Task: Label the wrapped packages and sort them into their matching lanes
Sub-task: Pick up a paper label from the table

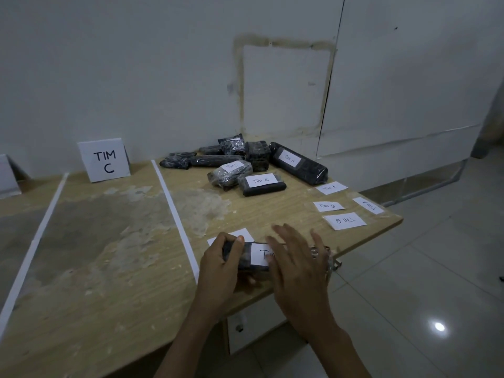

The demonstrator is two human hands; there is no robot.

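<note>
Gripping a wrapped package [246, 257] with the left hand [221, 266].
Right hand [297, 271], fingers spread flat, rests on its label [260, 254] beside that grip.

Stained wall [283, 85], glossy floor tiles [436, 268], perhaps a cabinet [256, 334]
</note>
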